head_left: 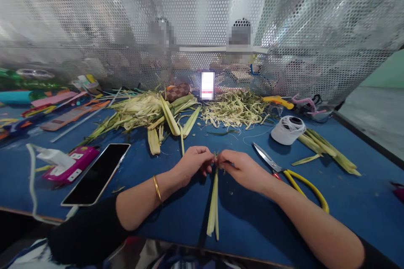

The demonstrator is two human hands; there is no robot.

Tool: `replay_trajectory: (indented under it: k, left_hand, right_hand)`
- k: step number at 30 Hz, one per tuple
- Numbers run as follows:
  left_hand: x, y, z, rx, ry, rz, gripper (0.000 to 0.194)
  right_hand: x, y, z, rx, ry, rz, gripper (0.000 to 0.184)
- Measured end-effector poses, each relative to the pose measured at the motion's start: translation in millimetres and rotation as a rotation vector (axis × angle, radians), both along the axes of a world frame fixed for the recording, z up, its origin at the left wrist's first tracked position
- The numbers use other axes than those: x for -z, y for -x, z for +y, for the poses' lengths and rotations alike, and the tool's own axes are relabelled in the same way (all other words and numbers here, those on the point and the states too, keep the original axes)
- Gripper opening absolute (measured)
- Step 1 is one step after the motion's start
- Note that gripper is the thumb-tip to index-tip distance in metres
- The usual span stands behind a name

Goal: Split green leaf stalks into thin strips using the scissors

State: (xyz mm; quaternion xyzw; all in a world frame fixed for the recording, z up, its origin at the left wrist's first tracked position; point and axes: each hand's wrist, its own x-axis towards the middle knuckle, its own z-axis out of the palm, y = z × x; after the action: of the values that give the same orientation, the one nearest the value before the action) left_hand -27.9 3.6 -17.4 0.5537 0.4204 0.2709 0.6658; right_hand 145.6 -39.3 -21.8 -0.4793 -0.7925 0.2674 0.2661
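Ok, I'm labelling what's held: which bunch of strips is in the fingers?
The small bunch, its top between left hand and right hand; the rightmost bunch and left pile lie untouched.

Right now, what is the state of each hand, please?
Left hand: closed, fingertips pinching the green strips near their top.
Right hand: closed, fingertips pinching at the same end.

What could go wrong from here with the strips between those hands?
The left hand and right hand pinch the pale green strips only near the top, so the loose lower ends might splay or slip.

The scissors lie close by the right forearm, which could knock them.
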Motion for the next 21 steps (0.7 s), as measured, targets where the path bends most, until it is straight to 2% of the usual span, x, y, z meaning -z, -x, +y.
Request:
replay_trajectory:
  k: [7, 12, 15, 17, 21]
  left_hand:
    - [0.3, -1.0, 0.3, 0.056, 0.076, -0.008, 0.012]
    - [2.3, -3.9, -0.9, 0.121, 0.053, 0.063, 0.017]
    - [3.1, -4.5, 0.8, 0.176, 0.046, 0.105, 0.017]
    - [3.0, -4.2, 2.0, 0.191, 0.062, 0.121, 0.012]
    - [1.4, -3.2, 1.6, 0.155, 0.078, 0.13, 0.005]
  right_hand:
    - [-1.1, -4.1, 2.7, -0.015, 0.071, 0.009, 0.015]
    - [-2.6, -6.9, 4.0, -0.052, 0.025, 0.023, 0.018]
    - [-2.4, -7.9, 4.3, 0.006, 0.013, -0.02, 0.017]
    - [-1.8, -7.7, 4.3, 0.053, 0.098, -0.027, 0.015]
    - [-2.0, -5.8, 4.1, 0.106, 0.328, 0.101, 0.014]
